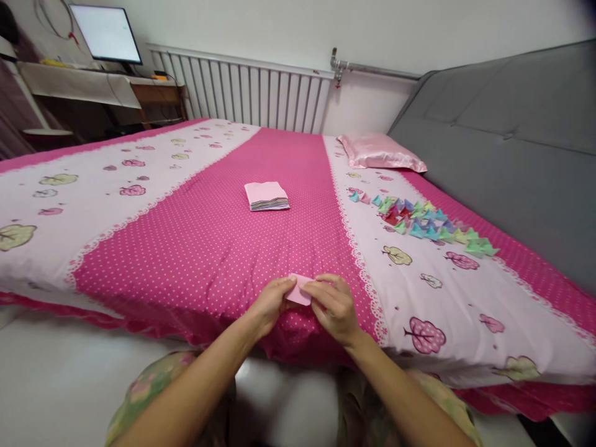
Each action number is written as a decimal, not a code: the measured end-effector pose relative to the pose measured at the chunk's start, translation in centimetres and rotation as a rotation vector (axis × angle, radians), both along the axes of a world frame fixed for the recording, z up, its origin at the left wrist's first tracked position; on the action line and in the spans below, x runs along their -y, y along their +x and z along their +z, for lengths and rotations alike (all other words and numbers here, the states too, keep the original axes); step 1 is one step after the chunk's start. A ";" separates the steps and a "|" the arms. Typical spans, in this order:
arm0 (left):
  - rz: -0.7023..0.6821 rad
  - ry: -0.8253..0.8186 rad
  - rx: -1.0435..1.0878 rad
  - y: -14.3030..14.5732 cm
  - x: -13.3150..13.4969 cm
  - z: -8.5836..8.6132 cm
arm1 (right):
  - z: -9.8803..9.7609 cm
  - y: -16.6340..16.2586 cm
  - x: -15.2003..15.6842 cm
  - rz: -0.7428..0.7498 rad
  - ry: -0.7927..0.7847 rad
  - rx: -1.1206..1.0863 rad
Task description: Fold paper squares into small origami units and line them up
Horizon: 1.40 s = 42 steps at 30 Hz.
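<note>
A small folded piece of pink paper (299, 290) is held between both hands just above the near edge of the bed. My left hand (272, 302) pinches its left side, thumb on top. On its right side, the fingers of my right hand (336, 305) are closed over the paper. Farther back on the bed lies a stack of square paper sheets (267, 195), pink on top with other colours showing at the sides. Over to the right, several small folded paper boats (431, 231) in green, blue, red and yellow stand close together.
The bed (209, 242) has a pink dotted and white patterned cover. A pink pillow (379, 152) lies near the grey headboard (507, 124). Behind the bed are a white radiator (251, 90) and a desk with a monitor (106, 34).
</note>
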<state>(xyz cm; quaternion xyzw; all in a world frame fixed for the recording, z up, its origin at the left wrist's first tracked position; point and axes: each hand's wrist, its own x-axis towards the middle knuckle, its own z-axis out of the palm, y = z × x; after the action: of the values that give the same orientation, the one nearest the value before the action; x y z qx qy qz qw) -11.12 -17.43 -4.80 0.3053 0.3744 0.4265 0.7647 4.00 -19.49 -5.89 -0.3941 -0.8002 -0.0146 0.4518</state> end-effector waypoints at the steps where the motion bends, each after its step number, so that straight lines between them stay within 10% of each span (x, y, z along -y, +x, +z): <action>1: -0.016 -0.006 -0.026 -0.3 -0.1 0.1 | 0.2 0.2 -0.1 0.027 -0.026 -0.027; 42: -0.363 0.308 -0.245 -0.5 0.2 0.0 | 0.0 0.8 -0.7 0.097 -0.727 -0.616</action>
<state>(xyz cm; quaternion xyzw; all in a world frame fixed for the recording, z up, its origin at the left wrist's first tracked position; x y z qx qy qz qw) -11.59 -17.60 -4.83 0.5296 0.3342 0.2941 0.7221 4.84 -18.78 -5.85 -0.4749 -0.5996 0.4050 0.5010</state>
